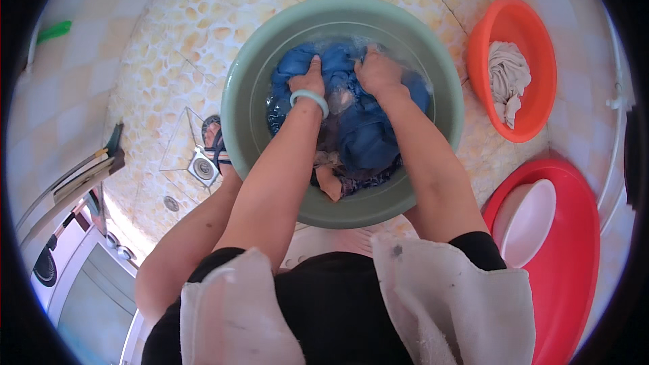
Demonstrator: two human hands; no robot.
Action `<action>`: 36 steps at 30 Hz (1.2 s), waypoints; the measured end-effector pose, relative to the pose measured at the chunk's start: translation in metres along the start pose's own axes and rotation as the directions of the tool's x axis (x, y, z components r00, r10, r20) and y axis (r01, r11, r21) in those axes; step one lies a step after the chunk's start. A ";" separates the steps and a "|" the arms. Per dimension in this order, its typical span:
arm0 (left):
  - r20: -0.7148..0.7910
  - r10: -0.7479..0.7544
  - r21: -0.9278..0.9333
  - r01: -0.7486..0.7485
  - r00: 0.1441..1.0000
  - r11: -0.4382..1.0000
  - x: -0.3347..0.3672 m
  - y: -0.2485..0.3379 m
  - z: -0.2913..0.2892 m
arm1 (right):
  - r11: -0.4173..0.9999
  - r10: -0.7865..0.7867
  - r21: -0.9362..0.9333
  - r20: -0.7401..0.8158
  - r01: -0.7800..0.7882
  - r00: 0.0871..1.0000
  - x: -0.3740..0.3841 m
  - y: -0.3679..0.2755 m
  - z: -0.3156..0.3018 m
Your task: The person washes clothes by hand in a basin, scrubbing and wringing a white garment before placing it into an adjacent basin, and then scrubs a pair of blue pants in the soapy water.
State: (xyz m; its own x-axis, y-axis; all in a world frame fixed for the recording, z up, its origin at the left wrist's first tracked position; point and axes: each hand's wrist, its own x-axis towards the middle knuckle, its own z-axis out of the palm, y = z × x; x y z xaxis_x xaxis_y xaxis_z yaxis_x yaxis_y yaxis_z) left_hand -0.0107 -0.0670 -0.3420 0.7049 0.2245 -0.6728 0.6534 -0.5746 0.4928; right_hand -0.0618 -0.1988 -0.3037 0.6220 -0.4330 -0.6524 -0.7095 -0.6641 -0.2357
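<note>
A large green basin (236, 115) holds water and soaked laundry. Both of my hands are in it, on a wet blue cloth (368, 138). My left hand (309, 81), a pale bangle at its wrist, grips a fold of the cloth with the thumb on top and its fingers hidden beneath. To the right, my right hand (380, 72) is closed on another part of the same cloth near the far side. A darker patterned cloth (365, 184) with a tan piece (329, 184) lies at the basin's near side, partly under the blue one.
An orange basin (478, 54) with a light wrung cloth (508, 76) stands at the right. Nearer, a red tub (574, 230) holds a white basin (524, 223). My sandalled foot (213, 136) rests left of the green basin, by a floor drain (203, 168). A white appliance (94, 297) stands lower left.
</note>
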 end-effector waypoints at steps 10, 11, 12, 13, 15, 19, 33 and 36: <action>-0.059 -0.059 0.193 0.070 0.996 0.979 0.046 -0.026 0.025 | 0.996 -0.062 0.048 -0.247 0.077 0.967 0.014 0.006 0.019; -0.081 -0.067 0.156 0.079 0.994 0.985 0.061 -0.034 0.015 | 0.979 -0.041 0.182 -0.249 0.089 0.968 0.005 -0.005 0.012; -0.074 -0.067 0.156 0.078 0.995 0.985 0.051 -0.031 0.015 | 0.980 -0.036 0.179 -0.250 0.082 0.968 -0.006 0.001 0.003; 0.156 -0.069 -0.241 0.106 0.985 0.965 0.023 -0.023 0.009 | 0.938 -0.130 0.276 -0.282 0.210 0.951 -0.022 0.011 -0.008; 0.427 0.005 -0.654 0.305 0.904 0.692 -0.023 -0.005 -0.016 | 0.748 -0.431 0.201 -0.579 0.633 0.692 -0.051 0.025 -0.008; 0.559 0.198 -0.780 0.429 0.805 0.456 0.002 -0.026 -0.042 | 0.469 -0.742 0.119 -0.484 0.875 0.464 -0.131 -0.017 -0.005; 0.599 0.327 -0.780 0.439 0.731 0.446 -0.071 -0.006 -0.040 | 0.940 -0.041 0.288 -0.443 0.185 0.896 -0.026 -0.015 0.018; 0.588 0.408 -0.805 0.451 0.699 0.386 -0.044 0.001 -0.046 | 0.885 -0.086 0.362 -0.490 0.292 0.868 -0.021 -0.016 0.020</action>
State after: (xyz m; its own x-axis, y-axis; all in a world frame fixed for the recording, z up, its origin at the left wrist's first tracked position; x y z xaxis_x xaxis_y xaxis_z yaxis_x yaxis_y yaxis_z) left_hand -0.0285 -0.0409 -0.2869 0.5971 -0.5399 -0.5933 0.7923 0.5128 0.3307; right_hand -0.0703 -0.1670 -0.3010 0.7628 -0.6173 -0.1928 -0.5662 -0.4934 -0.6603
